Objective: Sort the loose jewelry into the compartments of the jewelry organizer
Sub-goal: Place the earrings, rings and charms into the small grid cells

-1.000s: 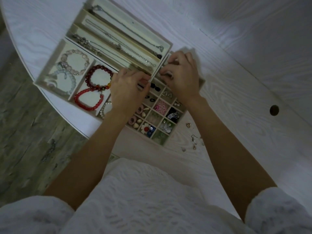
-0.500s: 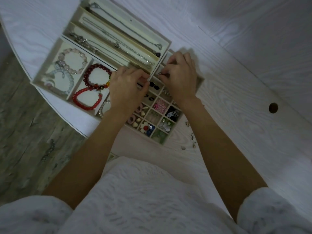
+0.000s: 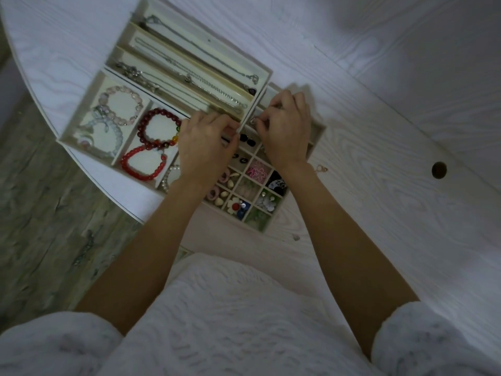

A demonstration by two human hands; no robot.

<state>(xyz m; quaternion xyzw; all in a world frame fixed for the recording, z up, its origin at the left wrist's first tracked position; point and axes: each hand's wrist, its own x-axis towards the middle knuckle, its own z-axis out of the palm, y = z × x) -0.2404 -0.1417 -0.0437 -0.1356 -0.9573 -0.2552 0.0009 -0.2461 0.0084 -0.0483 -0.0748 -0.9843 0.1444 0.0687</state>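
Organizer [image 3: 317, 131] sits on the white table [image 3: 379, 158], near its curved edge, made of three trays set side by side. Long tray [image 3: 264, 77]: chains laid lengthwise in narrow slots. Bracelet tray [image 3: 67, 131]: pale bead bracelets in one compartment, red bracelets [image 3: 151, 147] in the next. Grid tray, nearest you: small cells with earrings; pink flower piece [image 3: 256, 169], white flower with red centre [image 3: 234, 205] and black studs [image 3: 246, 139] each in their own cell.

Your left hand [image 3: 202, 147] hovers over the grid tray where it meets the bracelet tray, fingers curled, tips drawn together at the corner of the long tray. Cannot tell whether they pinch anything; tips are in shadow.

Your right hand [image 3: 287, 131] is over the far cells of the grid tray, just beside the left hand. Fingers curled, thumb and forefinger pressed on a small metallic piece [image 3: 253, 120] at the end wall of the long tray. Piece too small to identify.

Loose on the table: gold earring [image 3: 322, 168] just beside your right wrist, outside the grid tray; small pale bit [image 3: 295, 237] near the tray's near corner.

Round hole [image 3: 439, 170] in the table, well apart to the right
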